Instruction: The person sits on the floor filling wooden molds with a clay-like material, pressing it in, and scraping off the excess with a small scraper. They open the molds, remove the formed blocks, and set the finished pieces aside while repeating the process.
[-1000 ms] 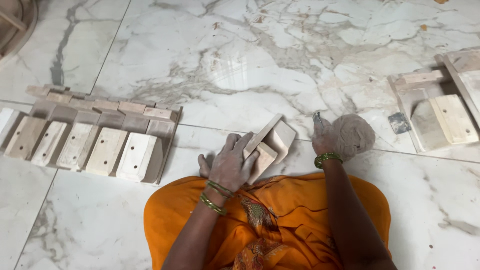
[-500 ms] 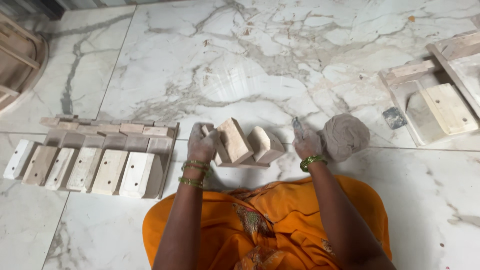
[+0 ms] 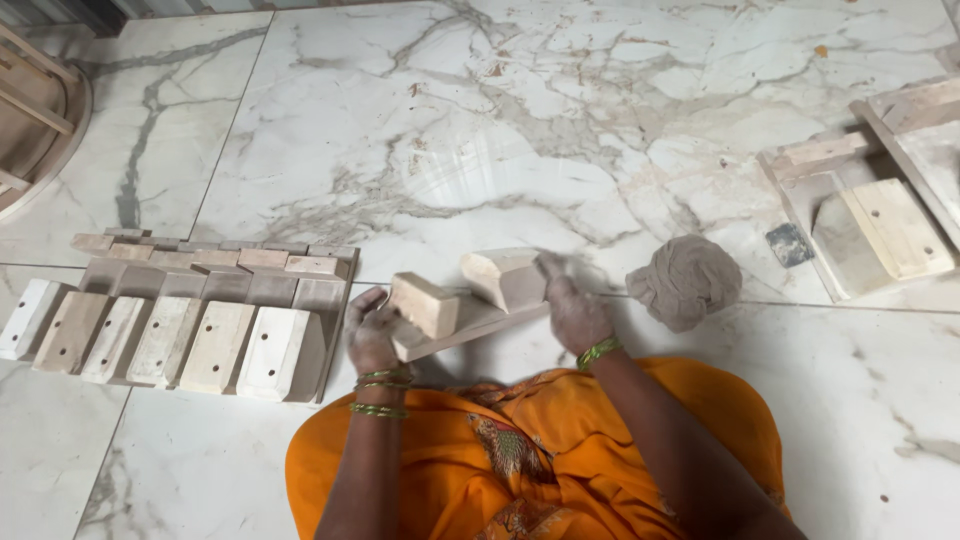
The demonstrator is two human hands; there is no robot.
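A pale wooden piece (image 3: 470, 300), a flat base with two upright blocks, sits in front of my lap. My left hand (image 3: 370, 330) grips its left end by one block. My right hand (image 3: 572, 305) rests against the right block and base; a blur hides whether it holds anything. A crumpled grey-brown cloth ball (image 3: 685, 280) lies on the marble floor (image 3: 450, 130) just right of my right hand. Green bangles ring both wrists.
A row of several matching wooden pieces (image 3: 190, 315) lies side by side at the left, close to my left hand. More wooden parts (image 3: 870, 200) and a small dark pad (image 3: 789, 243) sit at the right. A round wooden frame (image 3: 35, 110) shows at the far left edge.
The wooden piece went from tilted up on edge to lying flat and wide across my front. My right hand left the cloth ball and moved left onto the piece. The view shifted.
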